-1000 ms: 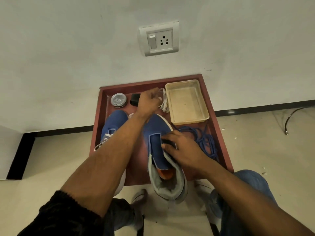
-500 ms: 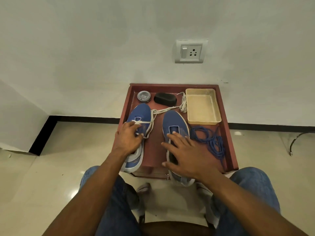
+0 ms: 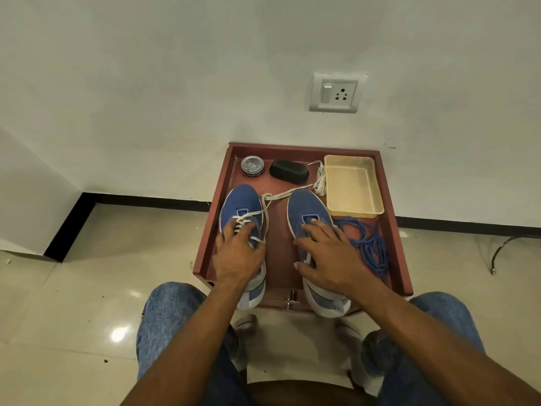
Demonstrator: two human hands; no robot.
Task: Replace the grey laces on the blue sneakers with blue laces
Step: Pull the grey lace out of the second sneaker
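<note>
The left sneaker, on the red tray, keeps its grey lace; my left hand curls over it. My right hand lies spread on the unlaced right sneaker. I should loosen each crossing from the top before pulling, with the blue laces just beside.

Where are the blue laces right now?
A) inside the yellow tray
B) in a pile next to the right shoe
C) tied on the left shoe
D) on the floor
B: the blue laces lie heaped on the red tray, beside the right shoe.
</note>
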